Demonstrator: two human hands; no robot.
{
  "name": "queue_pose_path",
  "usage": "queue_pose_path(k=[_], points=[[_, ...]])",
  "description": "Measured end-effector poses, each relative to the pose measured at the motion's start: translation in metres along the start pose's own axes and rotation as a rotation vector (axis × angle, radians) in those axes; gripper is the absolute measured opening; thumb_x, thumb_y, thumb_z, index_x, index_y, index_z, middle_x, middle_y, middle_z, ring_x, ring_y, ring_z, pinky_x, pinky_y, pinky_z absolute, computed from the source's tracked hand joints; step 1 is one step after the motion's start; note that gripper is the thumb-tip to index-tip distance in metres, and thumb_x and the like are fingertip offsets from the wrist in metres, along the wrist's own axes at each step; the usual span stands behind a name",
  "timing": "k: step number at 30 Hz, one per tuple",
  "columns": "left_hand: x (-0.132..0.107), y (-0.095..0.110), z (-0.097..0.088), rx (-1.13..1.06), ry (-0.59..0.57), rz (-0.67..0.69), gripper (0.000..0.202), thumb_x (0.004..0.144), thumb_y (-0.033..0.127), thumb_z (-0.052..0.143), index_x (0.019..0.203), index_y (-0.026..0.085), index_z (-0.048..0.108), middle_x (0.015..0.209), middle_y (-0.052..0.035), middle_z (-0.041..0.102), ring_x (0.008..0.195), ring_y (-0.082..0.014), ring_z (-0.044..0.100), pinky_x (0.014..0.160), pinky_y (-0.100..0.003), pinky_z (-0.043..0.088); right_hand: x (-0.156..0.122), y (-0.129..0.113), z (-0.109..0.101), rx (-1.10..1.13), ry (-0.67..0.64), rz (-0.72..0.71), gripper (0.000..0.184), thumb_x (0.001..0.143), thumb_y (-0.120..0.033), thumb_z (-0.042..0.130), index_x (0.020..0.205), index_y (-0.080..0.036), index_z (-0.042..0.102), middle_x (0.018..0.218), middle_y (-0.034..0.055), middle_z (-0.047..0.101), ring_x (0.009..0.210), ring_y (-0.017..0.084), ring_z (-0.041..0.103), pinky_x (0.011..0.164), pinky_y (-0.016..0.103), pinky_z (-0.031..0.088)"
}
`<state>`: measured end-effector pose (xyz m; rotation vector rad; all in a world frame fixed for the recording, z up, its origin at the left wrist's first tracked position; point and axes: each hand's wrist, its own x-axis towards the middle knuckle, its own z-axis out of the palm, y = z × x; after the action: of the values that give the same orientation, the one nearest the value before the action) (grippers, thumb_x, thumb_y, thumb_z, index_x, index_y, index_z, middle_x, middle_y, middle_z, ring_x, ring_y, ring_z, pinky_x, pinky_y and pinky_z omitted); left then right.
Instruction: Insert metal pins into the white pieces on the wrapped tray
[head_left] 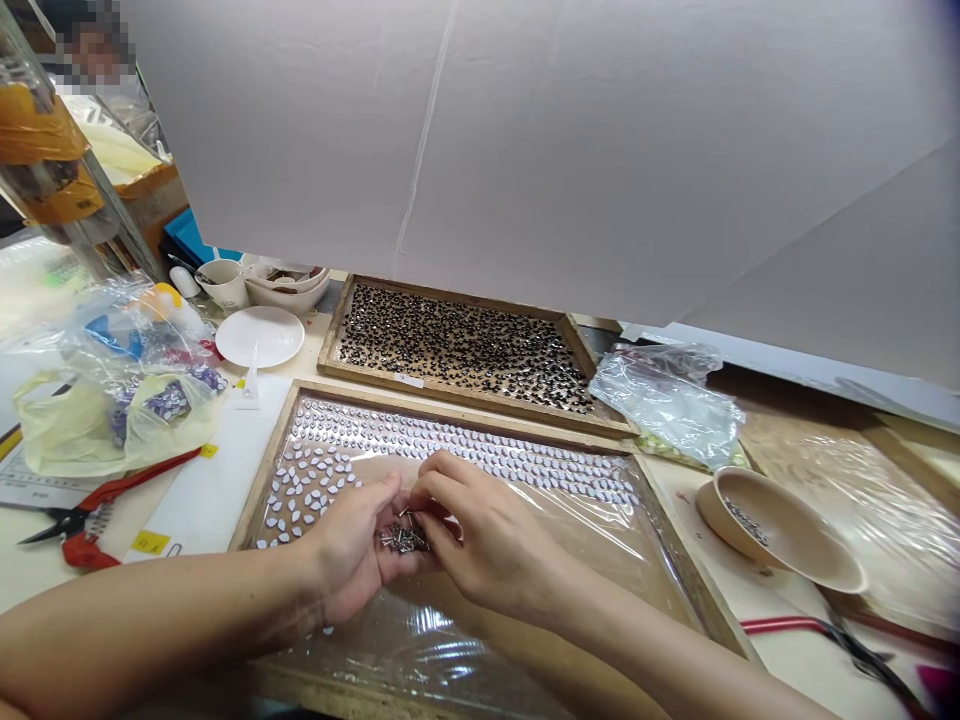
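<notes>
My left hand (pixel 352 545) is cupped palm-up over the near wooden tray (pixel 274 450) and holds a small pile of tiny metal pins (pixel 403 537). My right hand (pixel 480 530) meets it from the right, its fingertips pinched at the pile. The tray is lined with clear plastic film, and rows of small pale teardrop pieces (pixel 450 445) lie across its far part. Both hands hover just above the film near the tray's middle.
A second wooden tray (pixel 450 292) full of small dark pieces lies behind. A beige bowl (pixel 780 525) with pins sits at right, beside a crumpled clear bag (pixel 667 395). Red-handled pliers (pixel 90 505), plastic bags, a white plate (pixel 259 335) and cups are at left. A white board hangs overhead.
</notes>
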<state>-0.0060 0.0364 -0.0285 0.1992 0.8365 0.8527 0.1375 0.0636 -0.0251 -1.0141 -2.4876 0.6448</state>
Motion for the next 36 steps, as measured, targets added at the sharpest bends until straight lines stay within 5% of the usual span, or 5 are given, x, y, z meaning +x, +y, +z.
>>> queue_pose_path(k=[6,14,21,29,36], points=[[0.002,-0.001,-0.003,-0.022,-0.018,-0.009,0.034,0.089,0.029,0.037,0.081,0.009,0.063,0.087,-0.0111,0.061,0.08,-0.0165,0.057,0.08,-0.037,0.048,-0.005,0.004,-0.011,0.093,-0.002,0.035,0.016,0.08,-0.008,0.047,0.086,-0.018,0.058,0.083,0.0051,0.053,0.071,0.014,0.051,0.061,0.027,0.044],[0.002,-0.003,-0.004,0.128,-0.197,0.055,0.017,0.08,0.016,0.055,0.089,0.007,0.066,0.093,-0.0122,0.064,0.084,-0.0144,0.058,0.082,-0.03,0.046,-0.011,0.008,-0.008,0.131,0.066,0.032,0.015,0.08,-0.008,0.047,0.081,-0.017,0.06,0.079,0.0051,0.054,0.069,0.014,0.05,0.059,0.027,0.042],[0.001,-0.003,-0.002,0.143,-0.178,0.055,0.018,0.076,0.01,0.054,0.087,0.007,0.068,0.09,-0.0114,0.065,0.083,-0.0142,0.058,0.084,-0.031,0.045,-0.013,0.005,-0.011,0.137,0.104,0.005,0.017,0.082,-0.01,0.047,0.086,-0.018,0.061,0.079,0.0053,0.055,0.069,0.014,0.05,0.059,0.027,0.041],[0.001,-0.003,-0.004,0.063,-0.163,0.08,0.018,0.073,0.007,0.052,0.074,0.009,0.069,0.077,-0.0063,0.064,0.077,-0.0124,0.057,0.071,-0.025,0.049,-0.013,0.005,0.0,-0.07,0.125,-0.067,0.013,0.082,-0.013,0.048,0.082,-0.015,0.061,0.077,0.0067,0.055,0.069,0.016,0.048,0.058,0.027,0.038],[-0.001,-0.003,-0.003,0.089,-0.186,0.064,0.021,0.074,0.008,0.049,0.078,0.006,0.069,0.082,-0.01,0.066,0.083,-0.0162,0.058,0.08,-0.033,0.048,-0.012,0.008,0.001,-0.112,0.19,-0.152,0.021,0.086,-0.014,0.042,0.08,-0.015,0.063,0.074,0.0063,0.057,0.067,0.015,0.047,0.057,0.026,0.037]])
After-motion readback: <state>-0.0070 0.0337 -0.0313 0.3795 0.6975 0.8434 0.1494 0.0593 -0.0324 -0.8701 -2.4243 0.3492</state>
